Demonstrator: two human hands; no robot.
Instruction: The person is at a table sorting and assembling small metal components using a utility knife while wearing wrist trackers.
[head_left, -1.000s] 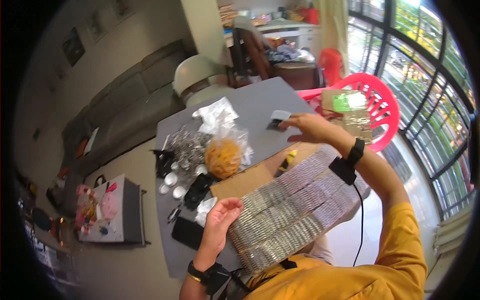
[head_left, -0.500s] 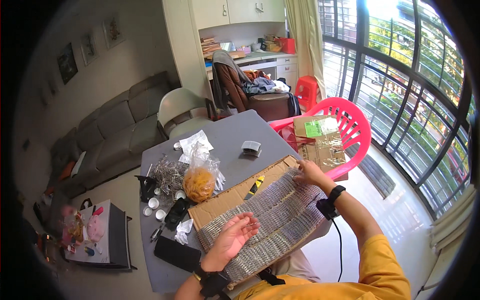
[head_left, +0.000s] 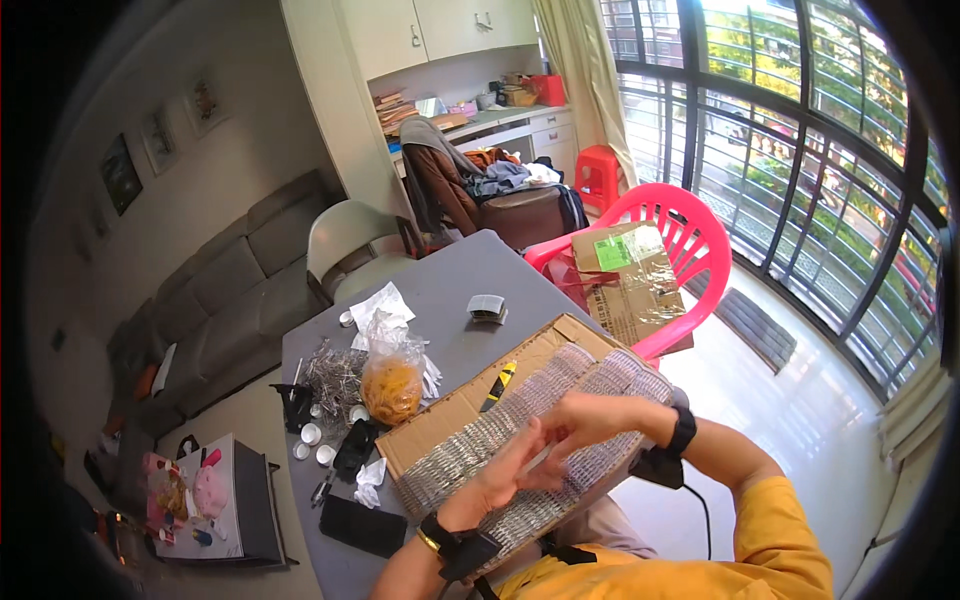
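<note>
Above a cardboard sheet (head_left: 408, 446) covered with close rows of small silvery pieces (head_left: 450, 460), my two hands meet. My left hand (head_left: 508, 474) reaches up from the lower edge, its fingertips closed against those of the other hand. Coming in from the right, my right hand (head_left: 592, 418) bends its fingers down over them. Whatever the fingertips pinch is too small or hidden. A yellow and black utility knife (head_left: 498, 386) lies on the bare strip of cardboard beyond the rows. Left of the sheet are a clear bag of yellow-orange bands (head_left: 392, 392) and a heap of thin metal pieces (head_left: 335, 378).
The grey table (head_left: 450, 275) also carries a small stack of grey-white pieces (head_left: 487, 309), white paper (head_left: 385, 303), several white caps and a black flat case (head_left: 362, 525). A pink chair (head_left: 712, 240) holding a cardboard box (head_left: 640, 300) stands at the far right corner.
My right hand has moved from the sheet's far right end toward the middle, meeting my left hand, which has shifted slightly right. The whole view has turned a little.
</note>
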